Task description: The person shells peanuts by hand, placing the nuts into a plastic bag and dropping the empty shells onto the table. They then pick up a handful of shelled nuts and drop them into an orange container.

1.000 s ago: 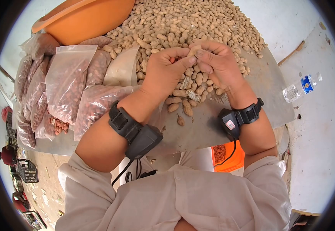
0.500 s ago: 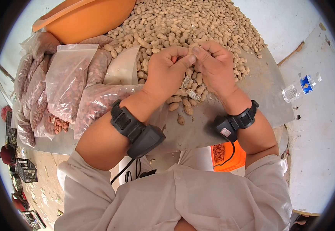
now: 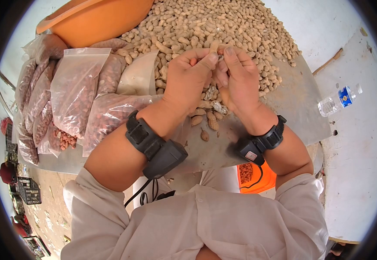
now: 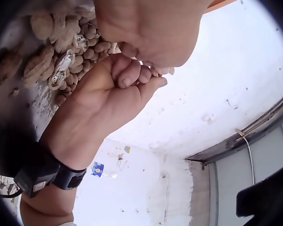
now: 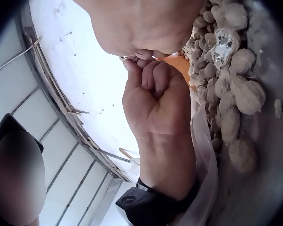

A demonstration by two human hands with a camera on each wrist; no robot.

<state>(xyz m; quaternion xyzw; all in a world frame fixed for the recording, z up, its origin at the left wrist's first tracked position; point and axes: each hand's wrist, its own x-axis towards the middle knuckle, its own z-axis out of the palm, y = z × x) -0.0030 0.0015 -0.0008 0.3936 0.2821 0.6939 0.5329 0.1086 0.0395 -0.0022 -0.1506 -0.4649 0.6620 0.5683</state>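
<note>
My left hand (image 3: pixel 186 80) pinches a pale peanut pod (image 3: pixel 214 46) between thumb and forefinger. Reddish kernels (image 3: pixel 192 61) show inside its curled fingers. Close against it, my right hand (image 3: pixel 242 84) has its fingers curled and its thumb raised, gripping at the lower end of the pod. In the left wrist view small pale bits (image 4: pixel 155 71) show between the fingertips; the hands cover most of what they hold. Behind and below the hands lies a large heap of unshelled peanuts (image 3: pixel 236 26).
Clear bags of red kernels (image 3: pixel 78 91) fill the table's left side, beside an orange basin (image 3: pixel 97 21). Loose pods (image 3: pixel 212 123) lie near the front edge. A plastic bottle (image 3: pixel 329 105) is at the right. An orange container (image 3: pixel 260 184) with kernels sits below the table edge.
My right hand has moved slightly down, its thumb now apart from my left thumb. The pod stands more upright in my left fingers than before.
</note>
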